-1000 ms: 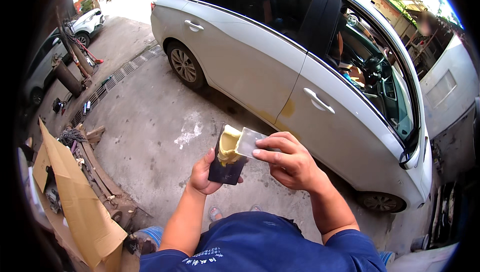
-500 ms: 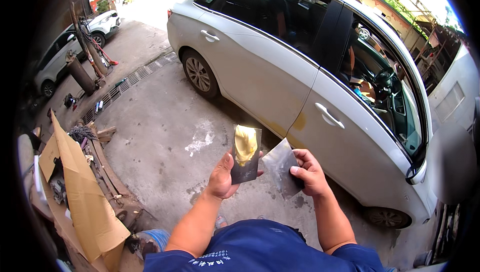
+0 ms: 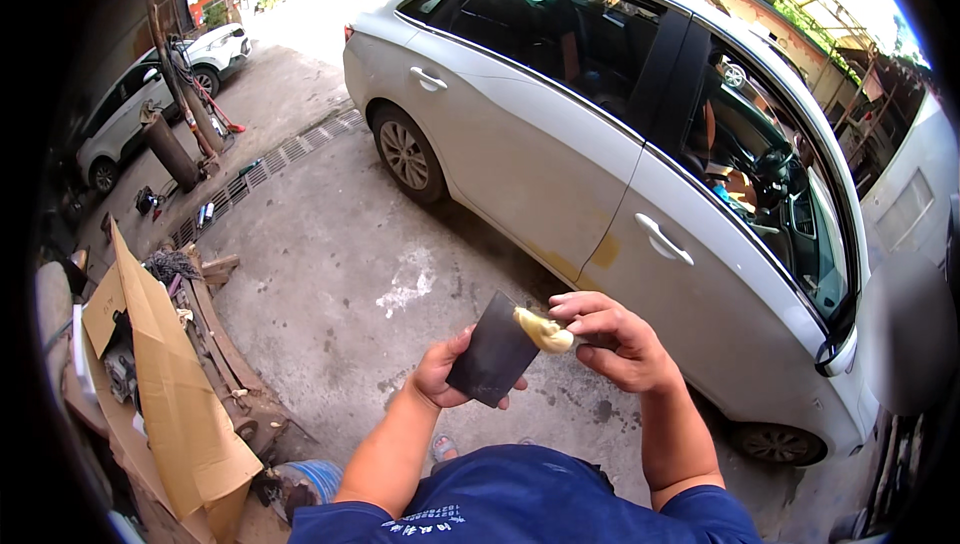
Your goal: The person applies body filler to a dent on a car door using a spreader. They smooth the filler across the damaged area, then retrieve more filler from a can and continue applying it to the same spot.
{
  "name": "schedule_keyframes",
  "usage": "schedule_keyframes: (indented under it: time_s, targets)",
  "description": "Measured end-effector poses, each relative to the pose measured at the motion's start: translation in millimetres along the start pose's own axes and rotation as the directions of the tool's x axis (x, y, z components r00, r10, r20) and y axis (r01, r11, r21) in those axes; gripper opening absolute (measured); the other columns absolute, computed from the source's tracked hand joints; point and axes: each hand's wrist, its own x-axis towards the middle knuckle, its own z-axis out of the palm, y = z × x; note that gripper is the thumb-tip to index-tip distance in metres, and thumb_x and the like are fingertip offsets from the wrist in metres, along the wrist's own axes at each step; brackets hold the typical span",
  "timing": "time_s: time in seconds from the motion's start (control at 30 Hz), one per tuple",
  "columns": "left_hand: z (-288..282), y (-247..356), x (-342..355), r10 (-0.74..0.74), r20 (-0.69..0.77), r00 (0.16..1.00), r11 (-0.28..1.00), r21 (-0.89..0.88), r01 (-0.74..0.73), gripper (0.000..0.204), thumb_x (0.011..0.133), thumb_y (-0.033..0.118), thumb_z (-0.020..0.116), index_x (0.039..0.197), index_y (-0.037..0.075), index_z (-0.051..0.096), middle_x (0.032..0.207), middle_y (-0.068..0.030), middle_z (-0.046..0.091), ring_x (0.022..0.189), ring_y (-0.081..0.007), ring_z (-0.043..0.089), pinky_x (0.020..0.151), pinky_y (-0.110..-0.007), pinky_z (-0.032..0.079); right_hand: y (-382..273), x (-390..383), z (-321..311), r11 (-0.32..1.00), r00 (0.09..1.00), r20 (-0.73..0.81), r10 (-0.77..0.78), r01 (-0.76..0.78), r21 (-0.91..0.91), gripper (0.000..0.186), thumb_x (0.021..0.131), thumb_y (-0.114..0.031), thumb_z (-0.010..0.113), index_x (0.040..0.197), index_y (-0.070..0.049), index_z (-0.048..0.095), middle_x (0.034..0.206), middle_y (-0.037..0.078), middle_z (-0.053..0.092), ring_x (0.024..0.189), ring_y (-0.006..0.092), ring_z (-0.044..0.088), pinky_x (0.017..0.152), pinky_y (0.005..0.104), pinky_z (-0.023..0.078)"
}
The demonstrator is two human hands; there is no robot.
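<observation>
My left hand (image 3: pixel 445 369) grips a dark, flat rectangular plate (image 3: pixel 490 359), its thumb along the near left edge and fingertips showing under the lower right. A soft lump of pale yellow putty (image 3: pixel 543 332) sits at the plate's upper right edge, and most of the plate's face is bare. Close beside the lump is my right hand (image 3: pixel 622 344), its fingers bent and closed around a thin putty scraper. The scraper is turned nearly edge-on and mostly hidden behind the putty and fingers.
A white car (image 3: pixel 530 159) stands ahead and to the right, with yellowish patches (image 3: pixel 605 252) low on its doors. On the left are a folded cardboard sheet (image 3: pixel 180 374) and scrap. A drain grating (image 3: pixel 270 164) crosses the concrete floor behind a post (image 3: pixel 175 74).
The putty has gone from the middle of the plate to a lump at its upper right edge. My right hand has turned the scraper over; the plate now tilts right.
</observation>
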Motion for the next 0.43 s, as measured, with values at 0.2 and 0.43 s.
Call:
schedule_keyframes:
  time_s: [0.2, 0.43]
  targets:
    - [-0.6, -12.0, -3.5, -0.024, 0.071, 0.997, 0.996, -0.08, 0.03, 0.064, 0.095, 0.048, 0.045, 0.142, 0.007, 0.032, 0.134, -0.0199, 0.046, 0.111, -0.0476, 0.054, 0.076, -0.058, 0.053, 19.6, -1.1, 7.2, 0.947, 0.986, 0.051, 0.156, -0.135, -0.29, 0.051, 0.066, 0.013, 0.051, 0.113, -0.007, 0.06, 0.121, 0.012, 0.053, 0.112, 0.0302, 0.053, 0.091, 0.0386, 0.047]
    - [31.2, 0.0, 7.0, 0.338, -0.246, 0.908, 0.935, 0.192, -0.297, 0.079, 0.086, 0.06, 0.051, 0.144, 0.01, 0.03, 0.136, -0.0157, 0.046, 0.121, -0.0428, 0.049, 0.088, -0.062, 0.048, 38.9, -47.6, 0.7, 0.755, 0.825, -0.251, 0.506, -0.283, 0.591, 0.04, 0.091, -0.003, 0.054, 0.128, -0.01, 0.041, 0.127, 0.011, 0.055, 0.113, 0.0215, 0.055, 0.096, 0.0333, 0.045]
